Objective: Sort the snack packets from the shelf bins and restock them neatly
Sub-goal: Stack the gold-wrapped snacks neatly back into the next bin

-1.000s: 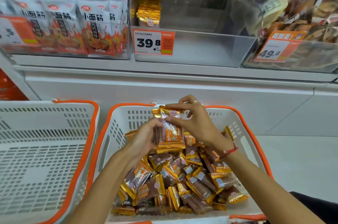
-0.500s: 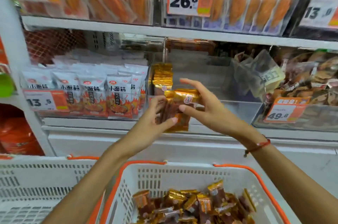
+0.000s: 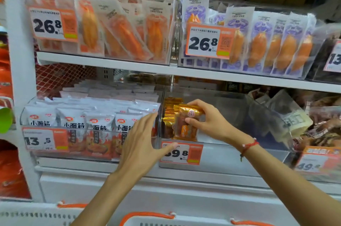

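Gold packets [image 3: 186,124], gripped by right hand [image 3: 208,122], now inside clear bin [image 3: 230,153]; left hand [image 3: 142,144] has let go.

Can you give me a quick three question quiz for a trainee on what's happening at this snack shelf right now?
1. True or false: the right hand holds the gold packets.
2. Where are the packets going? A) clear bin B) upper shelf C) basket
3. What is the left hand doing?

Key: 1 true. 2 A. 3 It holds nothing; its fingers are spread open at the bin's left front corner, thumb across the price tag.
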Demonstrator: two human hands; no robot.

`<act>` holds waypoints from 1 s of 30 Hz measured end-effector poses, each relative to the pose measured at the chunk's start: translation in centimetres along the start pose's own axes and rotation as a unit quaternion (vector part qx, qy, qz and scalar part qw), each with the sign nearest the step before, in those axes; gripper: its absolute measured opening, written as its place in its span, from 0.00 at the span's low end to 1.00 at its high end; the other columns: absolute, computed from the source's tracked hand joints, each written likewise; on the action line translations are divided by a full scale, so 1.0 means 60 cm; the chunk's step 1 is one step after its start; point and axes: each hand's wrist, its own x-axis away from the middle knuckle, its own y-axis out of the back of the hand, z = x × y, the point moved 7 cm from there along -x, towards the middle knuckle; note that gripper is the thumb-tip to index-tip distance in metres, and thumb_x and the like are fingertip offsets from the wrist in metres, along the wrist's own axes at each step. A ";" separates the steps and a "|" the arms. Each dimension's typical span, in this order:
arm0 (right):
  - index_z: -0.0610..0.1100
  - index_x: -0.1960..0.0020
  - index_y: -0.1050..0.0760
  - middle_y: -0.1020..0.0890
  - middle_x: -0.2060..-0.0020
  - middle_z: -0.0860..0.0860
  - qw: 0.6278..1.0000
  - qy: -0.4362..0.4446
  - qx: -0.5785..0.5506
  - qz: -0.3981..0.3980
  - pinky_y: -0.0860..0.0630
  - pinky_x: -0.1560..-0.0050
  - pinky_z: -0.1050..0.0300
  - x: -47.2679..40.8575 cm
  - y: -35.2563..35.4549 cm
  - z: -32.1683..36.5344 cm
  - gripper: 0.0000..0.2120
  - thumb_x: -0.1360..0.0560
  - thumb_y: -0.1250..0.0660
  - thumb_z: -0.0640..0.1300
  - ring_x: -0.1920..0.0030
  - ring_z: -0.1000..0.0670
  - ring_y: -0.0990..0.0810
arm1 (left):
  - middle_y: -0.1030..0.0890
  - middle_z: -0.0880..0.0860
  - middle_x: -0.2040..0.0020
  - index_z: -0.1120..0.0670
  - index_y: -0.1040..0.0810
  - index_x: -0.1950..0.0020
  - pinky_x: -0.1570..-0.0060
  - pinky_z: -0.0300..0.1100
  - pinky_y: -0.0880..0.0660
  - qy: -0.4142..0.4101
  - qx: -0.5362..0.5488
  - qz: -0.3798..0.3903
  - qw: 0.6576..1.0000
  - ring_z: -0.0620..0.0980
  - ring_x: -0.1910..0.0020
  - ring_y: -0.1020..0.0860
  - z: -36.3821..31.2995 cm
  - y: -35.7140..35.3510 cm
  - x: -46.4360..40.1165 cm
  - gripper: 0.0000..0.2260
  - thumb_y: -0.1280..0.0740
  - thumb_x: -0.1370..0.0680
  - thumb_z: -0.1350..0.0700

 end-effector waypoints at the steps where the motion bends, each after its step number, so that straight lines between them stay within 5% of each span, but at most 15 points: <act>1: 0.45 0.40 0.29 0.21 0.47 0.51 1.000 -0.013 -0.008 0.018 0.20 0.46 0.53 -0.009 -0.015 -0.004 0.15 0.24 0.31 0.40 0.45 0.51 0.20 | 0.42 0.43 0.23 0.45 0.47 0.22 0.30 0.41 0.43 -0.008 -0.010 -0.001 1.000 0.43 0.26 0.43 0.002 -0.002 0.000 0.45 0.34 0.33 0.29; 6: 0.42 0.47 0.28 0.19 0.48 0.45 0.992 -0.095 -0.042 0.077 0.19 0.47 0.49 -0.039 -0.062 -0.022 0.14 0.28 0.27 0.41 0.49 0.46 0.18 | 0.42 0.42 0.24 0.45 0.44 0.23 0.30 0.40 0.44 -0.012 -0.023 0.001 1.000 0.42 0.26 0.42 0.005 -0.008 -0.001 0.44 0.36 0.33 0.27; 9: 0.47 0.49 0.27 0.21 0.47 0.46 0.979 -0.094 0.103 0.151 0.23 0.45 0.49 -0.040 -0.083 -0.032 0.13 0.28 0.26 0.45 0.47 0.45 0.22 | 0.42 0.43 0.24 0.45 0.44 0.23 0.29 0.41 0.45 -0.008 -0.024 0.003 1.000 0.42 0.26 0.43 0.005 -0.009 -0.001 0.44 0.35 0.32 0.28; 12: 0.49 0.39 0.25 0.24 0.37 0.48 0.971 -0.103 0.138 0.165 0.29 0.37 0.51 -0.036 -0.077 -0.033 0.17 0.27 0.28 0.47 0.37 0.48 0.27 | 0.43 0.43 0.23 0.45 0.44 0.23 0.28 0.42 0.46 -0.002 -0.024 0.009 1.000 0.43 0.25 0.44 0.006 -0.011 -0.002 0.44 0.37 0.33 0.28; 15: 0.48 0.32 0.28 0.26 0.36 0.51 0.967 -0.110 0.099 0.207 0.26 0.44 0.58 -0.026 -0.061 -0.024 0.22 0.25 0.30 0.44 0.42 0.51 0.26 | 0.43 0.43 0.23 0.45 0.45 0.23 0.28 0.43 0.46 0.001 -0.019 0.016 1.000 0.43 0.25 0.44 0.007 -0.012 -0.001 0.44 0.37 0.33 0.27; 19: 0.43 0.40 0.20 0.19 0.44 0.50 0.986 -0.053 0.087 0.131 0.22 0.43 0.57 -0.031 -0.040 -0.013 0.15 0.27 0.28 0.39 0.48 0.54 0.20 | 0.43 0.44 0.23 0.46 0.44 0.23 0.28 0.44 0.46 0.000 -0.022 0.013 1.000 0.44 0.25 0.44 0.005 -0.011 0.001 0.43 0.36 0.32 0.28; 23: 0.46 0.50 0.16 0.19 0.56 0.55 0.982 -0.003 0.173 0.075 0.22 0.53 0.58 -0.039 -0.059 -0.008 0.07 0.28 0.26 0.45 0.58 0.58 0.22 | 0.42 0.44 0.23 0.47 0.44 0.23 0.28 0.43 0.45 -0.001 -0.023 0.010 1.000 0.44 0.25 0.44 0.001 -0.008 0.002 0.43 0.35 0.31 0.29; 26: 0.48 0.50 0.17 0.17 0.53 0.52 0.978 0.005 0.199 0.067 0.22 0.53 0.54 -0.042 -0.065 -0.006 0.07 0.27 0.27 0.47 0.58 0.57 0.23 | 0.40 0.46 0.24 0.48 0.43 0.23 0.29 0.44 0.43 0.004 -0.022 0.012 1.000 0.46 0.26 0.42 -0.005 -0.004 0.003 0.41 0.34 0.30 0.32; 30: 0.48 0.39 0.21 0.20 0.41 0.50 0.975 0.008 0.211 0.068 0.23 0.43 0.51 -0.013 -0.051 0.000 0.16 0.26 0.29 0.50 0.44 0.52 0.23 | 0.38 0.48 0.24 0.49 0.42 0.23 0.29 0.45 0.43 0.012 -0.018 -0.003 1.000 0.48 0.26 0.41 -0.016 0.002 0.017 0.40 0.31 0.29 0.35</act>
